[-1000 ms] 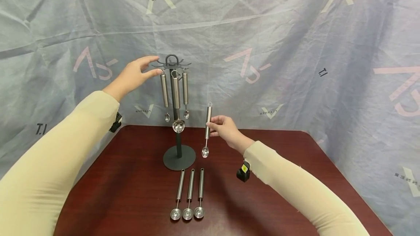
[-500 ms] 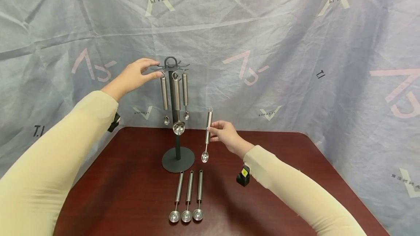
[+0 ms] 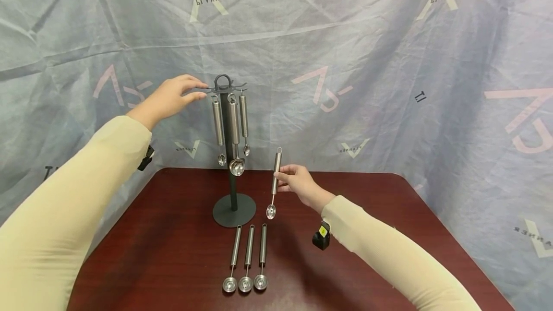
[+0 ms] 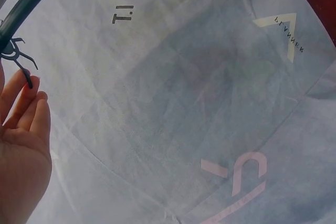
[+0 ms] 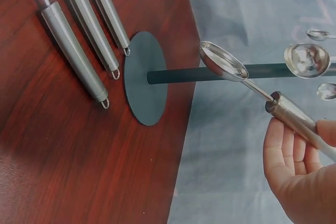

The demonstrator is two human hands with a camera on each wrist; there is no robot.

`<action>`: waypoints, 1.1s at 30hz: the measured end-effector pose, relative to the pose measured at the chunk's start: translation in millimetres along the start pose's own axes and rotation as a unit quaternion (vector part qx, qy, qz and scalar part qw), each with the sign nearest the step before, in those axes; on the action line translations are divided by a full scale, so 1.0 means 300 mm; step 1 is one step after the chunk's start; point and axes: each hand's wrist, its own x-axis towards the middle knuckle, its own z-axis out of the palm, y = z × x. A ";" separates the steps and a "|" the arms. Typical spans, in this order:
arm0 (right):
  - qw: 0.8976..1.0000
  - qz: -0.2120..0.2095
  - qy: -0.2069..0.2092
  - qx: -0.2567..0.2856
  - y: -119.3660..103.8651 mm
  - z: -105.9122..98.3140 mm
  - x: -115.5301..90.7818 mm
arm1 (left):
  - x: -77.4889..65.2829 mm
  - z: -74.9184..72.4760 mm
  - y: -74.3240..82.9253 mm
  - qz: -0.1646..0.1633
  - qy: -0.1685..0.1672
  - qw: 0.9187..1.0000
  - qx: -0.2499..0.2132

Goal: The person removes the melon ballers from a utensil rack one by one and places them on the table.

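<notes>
My right hand (image 3: 300, 184) grips the steel handle of a melon baller (image 3: 275, 184) with an oval scoop, held upright with the scoop down, right of the dark rack (image 3: 233, 191). In the right wrist view this oval scoop (image 5: 223, 61) crosses in front of the rack's post. My left hand (image 3: 168, 97) is at the rack's top, fingers nearly straight and touching a hook arm (image 4: 26, 74); its thumb is spread below. From the hooks hang a larger baller (image 3: 234, 124) in front and two small ones (image 3: 218, 124), (image 3: 244, 116) either side.
Three round-headed ballers (image 3: 236, 248), (image 3: 249, 248), (image 3: 263, 248) lie side by side on the dark red table (image 3: 345, 263), in front of the rack's round base (image 3: 222, 212). A grey printed cloth (image 3: 367, 61) hangs behind the table.
The rack's top has turned slightly, and the hanging ballers have shifted a little to the right. My left thumb has come away from the hook. My right hand has lowered a bit with its baller.
</notes>
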 end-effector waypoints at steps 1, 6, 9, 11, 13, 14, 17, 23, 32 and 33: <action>1.000 0.001 -0.001 0.000 0.002 -0.002 -0.003 | -0.001 0.002 0.000 0.002 0.005 1.000 0.002; 1.000 0.008 0.000 0.001 0.017 -0.007 -0.009 | -0.004 0.011 -0.005 0.016 0.029 0.999 0.005; 1.000 0.015 0.003 0.005 0.031 -0.009 -0.012 | -0.004 0.017 -0.007 0.020 0.046 0.999 0.004; 1.000 0.022 0.005 0.010 0.039 -0.010 -0.016 | -0.002 0.022 -0.009 0.022 0.053 0.998 0.002; 0.999 0.028 0.006 0.015 0.049 -0.009 -0.021 | -0.001 0.026 -0.012 0.017 0.054 0.998 -0.003; 0.999 0.032 0.007 0.017 0.053 -0.007 -0.024 | -0.002 0.028 -0.012 0.013 0.052 0.999 -0.005; 0.999 0.042 0.001 0.021 0.070 -0.001 -0.031 | -0.003 0.028 -0.012 0.004 0.046 0.999 -0.009; 0.998 0.054 -0.006 0.019 0.103 0.014 -0.043 | -0.003 0.020 -0.010 0.000 0.037 0.999 -0.005; 0.997 0.072 -0.005 0.007 0.151 0.023 -0.067 | -0.003 0.008 -0.020 0.000 0.003 1.000 -0.006; 0.997 0.073 -0.005 0.004 0.156 0.022 -0.070 | -0.002 0.007 -0.020 0.000 0.001 1.000 -0.007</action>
